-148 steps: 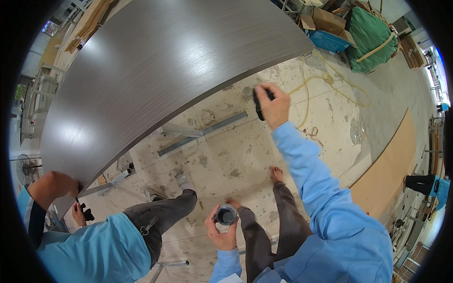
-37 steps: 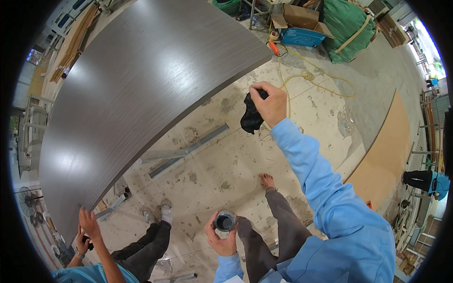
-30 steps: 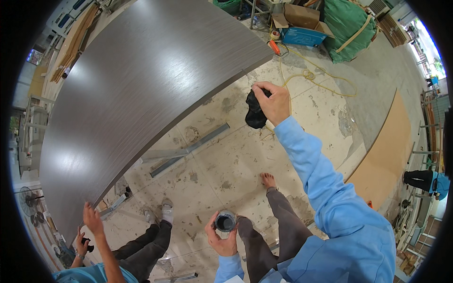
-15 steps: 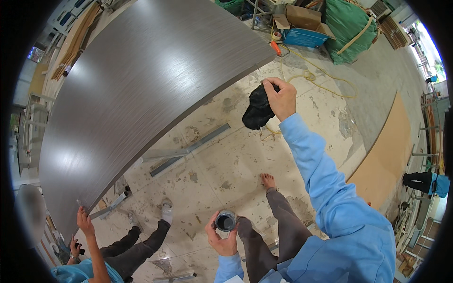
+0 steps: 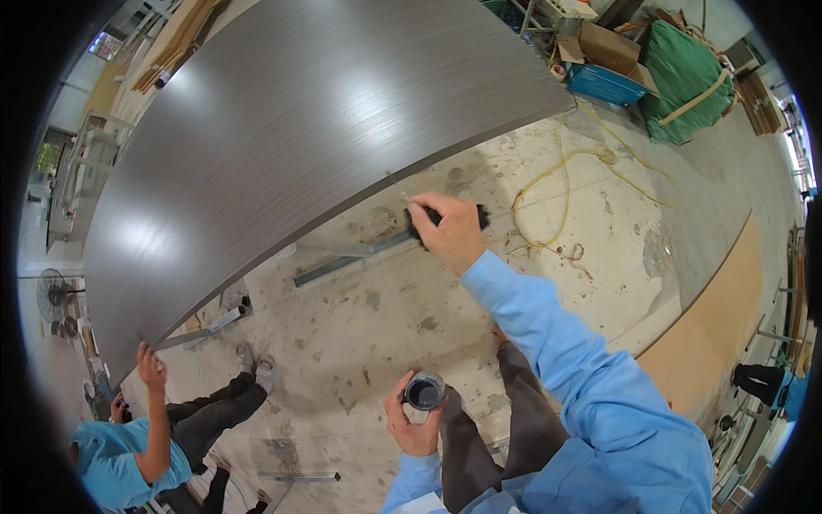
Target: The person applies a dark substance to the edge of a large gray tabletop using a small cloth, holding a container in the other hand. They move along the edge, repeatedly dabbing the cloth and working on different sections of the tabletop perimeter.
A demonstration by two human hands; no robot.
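Tin (image 5: 424, 391) (dark liquid inside) sits in left hand (image 5: 413, 426) fingers.

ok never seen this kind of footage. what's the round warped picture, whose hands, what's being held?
It is one fisheye camera worn on a person's head, looking down, so straight edges bend. The two blue-sleeved arms from the lower edge are the wearer's own. The right hand has its grip on a dark cloth or brush by the edge of a big dark grey panel. The left hand holds a small open can. Below is a stained floor with a yellow cable. A second person touches the panel's far corner.
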